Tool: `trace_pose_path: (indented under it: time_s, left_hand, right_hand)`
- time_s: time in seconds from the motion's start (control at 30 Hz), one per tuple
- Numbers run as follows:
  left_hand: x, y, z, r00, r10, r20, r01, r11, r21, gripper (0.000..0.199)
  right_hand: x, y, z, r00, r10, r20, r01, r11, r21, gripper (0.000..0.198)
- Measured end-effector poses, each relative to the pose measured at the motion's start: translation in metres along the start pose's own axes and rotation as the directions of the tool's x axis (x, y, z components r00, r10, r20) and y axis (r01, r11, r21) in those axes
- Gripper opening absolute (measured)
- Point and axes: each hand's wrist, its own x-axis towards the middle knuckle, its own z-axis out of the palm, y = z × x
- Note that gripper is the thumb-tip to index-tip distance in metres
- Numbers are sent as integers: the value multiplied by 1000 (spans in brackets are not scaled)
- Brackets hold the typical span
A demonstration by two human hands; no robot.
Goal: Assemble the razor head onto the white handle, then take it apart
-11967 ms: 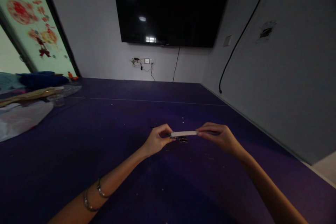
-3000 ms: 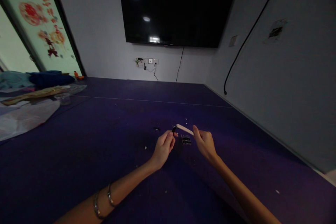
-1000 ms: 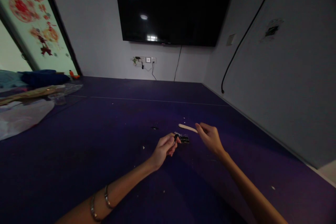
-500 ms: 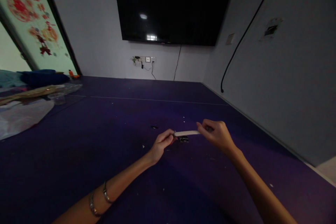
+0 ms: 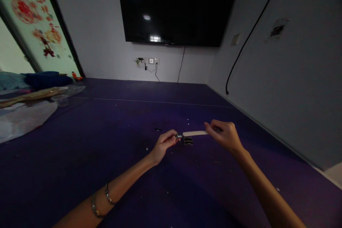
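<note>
My left hand [image 5: 166, 144] is closed, thumb and fingers pinching a small shiny metal piece [image 5: 179, 135] whose exact kind I cannot make out. My right hand [image 5: 223, 134], also closed, grips one end of a pale, flat, narrow strip [image 5: 195, 133]. The strip reaches leftward, its free end close to the metal piece; whether they touch is too small to tell. Just below the strip lies a small dark rectangular item [image 5: 188, 141] with lighter marks. Part of the strip is hidden inside my right fingers.
A purple floor surface [image 5: 107, 171] carries a thin black piece [image 5: 158, 129] and small white scraps. Plastic sheets [image 5: 29, 117] and a blue cloth bundle [image 5: 46, 80] lie at left. Ahead are a wall-mounted television [image 5: 176, 7] and sockets [image 5: 151, 61]; a black cable [image 5: 245, 42] hangs at right.
The strip and my right hand have moved slightly right, away from my left hand. More of the metal piece now shows at my left fingertips.
</note>
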Motion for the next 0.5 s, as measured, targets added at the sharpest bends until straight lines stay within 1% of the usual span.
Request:
trace_pose_path:
  time_s: [0.07,0.13,0.23,0.3,0.4,0.5]
  left_hand:
    - [2,0,-2,1000,15,-5,-15,1000,-2,26]
    - [3,-1,-4,1000,8,-5,-8,1000,12,25]
    - [4,-3,-6,1000,-7,12,6,999,35,27]
    - [4,-2,-6,1000,1,17,-2,999,34,28]
    - [5,4,-8,999,36,12,-36,999,-7,28]
    - [7,10,-9,999,53,0,-53,998,-40,27]
  right_hand:
    - [1,4,-2,1000,10,-29,-10,1000,-1,43]
    - [1,-1,-3,999,5,-34,-4,1000,23,42]
    - [0,-13,0,1000,-8,-11,9,998,55,40]
    - [-1,-15,2,1000,-6,0,6,998,64,39]
    - [-1,-1,5,1000,25,14,-26,995,96,40]
    - [2,14,5,991,122,51,-130,973,190,43]
